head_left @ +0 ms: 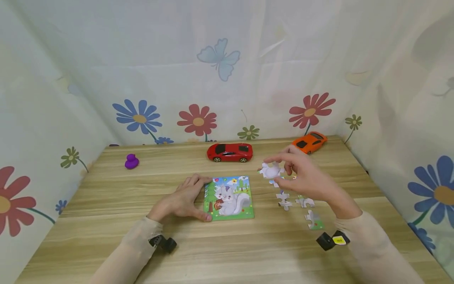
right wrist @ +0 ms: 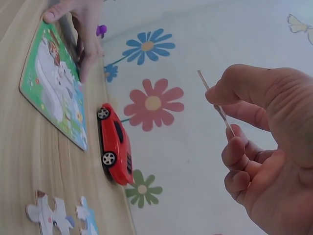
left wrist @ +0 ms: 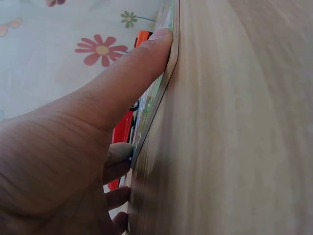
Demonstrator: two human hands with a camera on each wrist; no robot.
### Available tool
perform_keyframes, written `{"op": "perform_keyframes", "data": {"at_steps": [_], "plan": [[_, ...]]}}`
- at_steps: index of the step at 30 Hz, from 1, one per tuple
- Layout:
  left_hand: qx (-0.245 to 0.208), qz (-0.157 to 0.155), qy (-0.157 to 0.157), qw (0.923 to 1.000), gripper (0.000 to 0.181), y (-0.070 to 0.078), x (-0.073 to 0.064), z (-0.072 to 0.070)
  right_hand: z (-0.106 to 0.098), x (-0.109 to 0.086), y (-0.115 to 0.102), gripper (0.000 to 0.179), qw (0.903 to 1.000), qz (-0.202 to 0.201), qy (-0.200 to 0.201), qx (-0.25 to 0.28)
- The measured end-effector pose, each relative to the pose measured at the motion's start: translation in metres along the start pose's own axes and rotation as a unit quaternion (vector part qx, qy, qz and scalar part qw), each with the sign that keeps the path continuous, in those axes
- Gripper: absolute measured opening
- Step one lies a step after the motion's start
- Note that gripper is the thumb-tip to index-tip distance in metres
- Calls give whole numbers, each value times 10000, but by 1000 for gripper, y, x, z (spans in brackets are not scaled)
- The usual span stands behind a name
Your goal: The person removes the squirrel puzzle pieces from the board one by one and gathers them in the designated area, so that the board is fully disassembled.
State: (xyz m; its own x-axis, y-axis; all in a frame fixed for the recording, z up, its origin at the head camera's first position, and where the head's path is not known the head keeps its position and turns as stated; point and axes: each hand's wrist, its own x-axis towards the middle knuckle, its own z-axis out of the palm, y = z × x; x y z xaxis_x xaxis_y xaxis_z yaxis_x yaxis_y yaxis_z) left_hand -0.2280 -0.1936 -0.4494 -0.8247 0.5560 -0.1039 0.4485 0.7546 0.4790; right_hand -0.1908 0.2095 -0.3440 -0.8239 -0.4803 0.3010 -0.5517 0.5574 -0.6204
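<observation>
A square squirrel picture board (head_left: 234, 199) lies flat on the wooden table. My left hand (head_left: 184, 199) rests at its left side, thumb (left wrist: 146, 54) on the near corner and fingertips by the far left corner. Above the table, my right hand (head_left: 306, 177) pinches a pale jigsaw piece (head_left: 270, 171) between thumb and fingers. The right wrist view shows that jigsaw piece (right wrist: 202, 78) edge-on as a thin strip. Several loose pieces lie below and beside this hand, among them a piece with a green corner (head_left: 313, 220).
A red toy car (head_left: 229, 152) stands behind the board, an orange toy car (head_left: 310, 142) at the back right. To the back left is a small purple toy (head_left: 131, 161). Flower-printed curtains (head_left: 220, 94) enclose the table (head_left: 106, 197) at the back and sides.
</observation>
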Motion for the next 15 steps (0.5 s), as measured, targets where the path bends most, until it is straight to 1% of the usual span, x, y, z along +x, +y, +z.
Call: {"op": "perform_keyframes", "data": {"at_steps": [4, 8, 12, 15], "plan": [[-9, -4, 0, 10000, 128, -1, 0, 0, -8, -10, 5, 50, 9999, -23, 72, -72], [-8, 58, 23, 10000, 128, -2, 0, -1, -12, -20, 12, 51, 9998, 81, 77, -144], [-6, 123, 51, 9999, 128, -1, 0, 0, -13, -32, 18, 52, 9994, 271, 32, -201], [-1, 120, 58, 9999, 128, -1, 0, 1, -8, -42, 25, 53, 9994, 289, 30, -186]]}}
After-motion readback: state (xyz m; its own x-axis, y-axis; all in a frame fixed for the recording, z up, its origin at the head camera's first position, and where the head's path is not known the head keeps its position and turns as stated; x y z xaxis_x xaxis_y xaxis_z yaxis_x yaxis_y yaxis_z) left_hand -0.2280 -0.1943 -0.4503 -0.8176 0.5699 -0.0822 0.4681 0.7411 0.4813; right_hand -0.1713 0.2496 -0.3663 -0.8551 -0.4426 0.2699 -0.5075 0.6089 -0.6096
